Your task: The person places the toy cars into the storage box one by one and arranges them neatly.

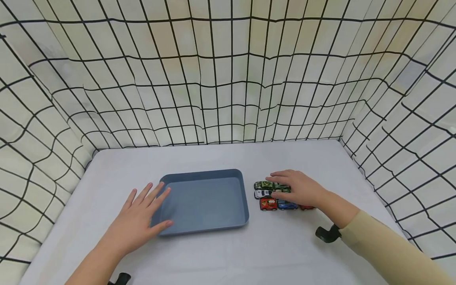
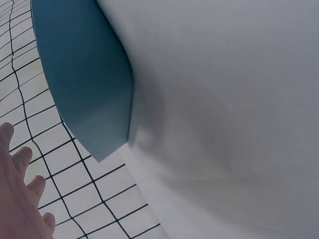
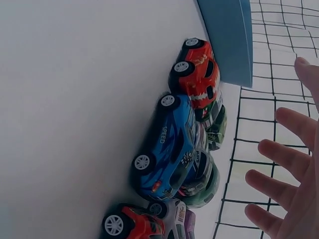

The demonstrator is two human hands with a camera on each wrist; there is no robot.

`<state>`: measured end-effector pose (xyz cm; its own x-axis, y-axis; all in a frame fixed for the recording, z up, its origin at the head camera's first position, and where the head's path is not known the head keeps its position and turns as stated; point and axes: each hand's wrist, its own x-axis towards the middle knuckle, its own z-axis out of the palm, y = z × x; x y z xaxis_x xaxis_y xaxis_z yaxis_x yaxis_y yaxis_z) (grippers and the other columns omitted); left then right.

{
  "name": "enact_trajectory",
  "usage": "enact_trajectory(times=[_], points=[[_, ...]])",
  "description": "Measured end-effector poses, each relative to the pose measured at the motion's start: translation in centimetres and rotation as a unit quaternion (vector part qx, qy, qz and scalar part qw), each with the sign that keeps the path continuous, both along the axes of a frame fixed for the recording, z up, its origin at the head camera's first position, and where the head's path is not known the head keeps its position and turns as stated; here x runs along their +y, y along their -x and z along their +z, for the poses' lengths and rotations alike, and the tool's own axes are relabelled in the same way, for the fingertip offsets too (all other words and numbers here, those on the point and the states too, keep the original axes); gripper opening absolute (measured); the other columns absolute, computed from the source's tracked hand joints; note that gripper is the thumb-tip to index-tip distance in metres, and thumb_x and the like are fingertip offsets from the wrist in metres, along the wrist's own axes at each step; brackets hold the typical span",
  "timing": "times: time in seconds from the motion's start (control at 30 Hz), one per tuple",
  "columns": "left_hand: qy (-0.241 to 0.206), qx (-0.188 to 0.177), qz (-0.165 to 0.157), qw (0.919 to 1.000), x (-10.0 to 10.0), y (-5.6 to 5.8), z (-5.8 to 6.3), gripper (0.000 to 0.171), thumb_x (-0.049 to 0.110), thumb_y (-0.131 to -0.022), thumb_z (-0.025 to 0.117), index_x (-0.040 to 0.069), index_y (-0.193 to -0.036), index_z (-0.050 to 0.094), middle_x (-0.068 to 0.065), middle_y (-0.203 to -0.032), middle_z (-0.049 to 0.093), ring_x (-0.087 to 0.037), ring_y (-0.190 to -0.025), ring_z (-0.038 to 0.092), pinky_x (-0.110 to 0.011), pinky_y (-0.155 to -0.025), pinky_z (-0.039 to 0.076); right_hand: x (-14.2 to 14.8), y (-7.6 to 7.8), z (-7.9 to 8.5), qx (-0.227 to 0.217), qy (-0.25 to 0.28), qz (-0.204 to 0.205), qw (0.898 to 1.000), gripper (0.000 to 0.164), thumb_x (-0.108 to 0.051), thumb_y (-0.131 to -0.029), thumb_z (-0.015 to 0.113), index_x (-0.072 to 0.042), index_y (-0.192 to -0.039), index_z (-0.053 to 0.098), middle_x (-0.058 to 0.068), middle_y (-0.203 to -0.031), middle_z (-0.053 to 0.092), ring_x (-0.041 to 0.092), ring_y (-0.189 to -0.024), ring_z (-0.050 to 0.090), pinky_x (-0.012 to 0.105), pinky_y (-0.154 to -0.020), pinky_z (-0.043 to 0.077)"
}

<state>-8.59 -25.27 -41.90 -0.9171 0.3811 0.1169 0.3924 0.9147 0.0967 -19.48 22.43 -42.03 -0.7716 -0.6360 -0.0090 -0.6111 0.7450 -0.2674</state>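
Observation:
Fingers spread, my left hand [image 1: 137, 221] hovers over the left edge of a blue-grey tray [image 1: 204, 204] and holds nothing. In the left wrist view its fingertips show at the lower left, apart from the tray's wall [image 2: 84, 74]. My right hand [image 1: 303, 188] is above a cluster of toy cars, fingers extended and apart in the right wrist view. Among the cars are a red one [image 1: 268, 204], a blue one [image 3: 169, 149], a white one [image 1: 263, 194] and a camouflage-green one [image 1: 263, 185]. The hand hides part of the cluster in the head view.
A white cloth-covered table [image 1: 228, 253] lies under everything. White curtains with a black grid [image 1: 221, 79] close off the back and both sides. A black device [image 1: 327, 234] sits by the right wrist, and another [image 1: 122, 278] by the left wrist.

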Motion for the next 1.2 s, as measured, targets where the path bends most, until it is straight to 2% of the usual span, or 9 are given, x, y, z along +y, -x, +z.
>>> enact_trajectory(times=[0.27, 0.4, 0.6, 0.87, 1.07, 1.2], points=[[-0.006, 0.002, 0.006, 1.0, -0.9, -0.7, -0.6, 0.088, 0.066, -0.092, 0.055, 0.023, -0.16, 0.02, -0.009, -0.164, 0.022, -0.028, -0.153, 0.004, -0.046, -0.12, -0.012, -0.4, 2.1, -0.2, -0.036, -0.011, 0.021, 0.999, 0.056, -0.059, -0.095, 0.055, -0.026, -0.14, 0.059, 0.004, -0.144, 0.055, 0.032, -0.134, 0.048, 0.057, -0.11, 0.036], [-0.01, -0.008, 0.005, 0.9999, -1.1, -0.7, -0.9, 0.087, 0.066, -0.092, 0.054, 0.019, -0.159, 0.024, -0.01, -0.163, 0.022, -0.03, -0.152, 0.006, -0.046, -0.12, -0.012, -0.6, 3.1, -0.1, -0.07, -0.012, 0.018, 0.997, 0.049, -0.052, -0.095, 0.06, -0.026, -0.137, 0.062, 0.002, -0.139, 0.059, 0.03, -0.132, 0.051, 0.054, -0.109, 0.039], [-0.012, -0.031, 0.013, 0.9994, -1.3, -0.8, -1.3, 0.089, 0.066, -0.092, 0.054, 0.018, -0.159, 0.023, -0.01, -0.164, 0.021, -0.033, -0.152, 0.01, -0.047, -0.12, -0.012, -1.2, 4.3, 0.1, -0.12, -0.019, 0.016, 0.992, 0.041, -0.041, -0.095, 0.066, -0.025, -0.133, 0.065, -0.002, -0.133, 0.063, 0.025, -0.128, 0.055, 0.049, -0.107, 0.043], [-0.02, -0.046, 0.019, 0.9985, -1.7, -0.8, -2.0, 0.088, 0.068, -0.091, 0.053, 0.018, -0.158, 0.027, -0.01, -0.164, 0.022, -0.037, -0.149, 0.017, -0.055, -0.12, -0.001, -2.0, 5.7, 0.3, -0.155, -0.04, 0.019, 0.987, 0.04, -0.035, -0.094, 0.069, -0.024, -0.133, 0.066, -0.001, -0.135, 0.062, 0.027, -0.128, 0.054, 0.049, -0.107, 0.042], [-0.02, -0.057, 0.029, 0.9977, -2.0, -0.9, -2.4, 0.089, 0.071, -0.09, 0.052, 0.018, -0.158, 0.029, -0.011, -0.163, 0.024, -0.04, -0.148, 0.019, -0.06, -0.118, 0.007, -2.7, 6.5, -0.4, -0.171, -0.049, 0.012, 0.984, 0.039, -0.031, -0.093, 0.071, -0.026, -0.131, 0.067, -0.001, -0.135, 0.062, 0.026, -0.124, 0.056, 0.049, -0.105, 0.044], [-0.016, -0.069, 0.036, 0.9968, -2.1, -1.0, -2.3, 0.091, 0.072, -0.089, 0.052, 0.017, -0.157, 0.03, -0.012, -0.162, 0.025, -0.041, -0.147, 0.02, -0.064, -0.116, 0.012, -2.9, 6.7, -0.9, -0.18, -0.048, 0.011, 0.983, 0.038, -0.029, -0.093, 0.071, -0.026, -0.13, 0.067, -0.001, -0.135, 0.061, 0.024, -0.123, 0.056, 0.047, -0.105, 0.044]])
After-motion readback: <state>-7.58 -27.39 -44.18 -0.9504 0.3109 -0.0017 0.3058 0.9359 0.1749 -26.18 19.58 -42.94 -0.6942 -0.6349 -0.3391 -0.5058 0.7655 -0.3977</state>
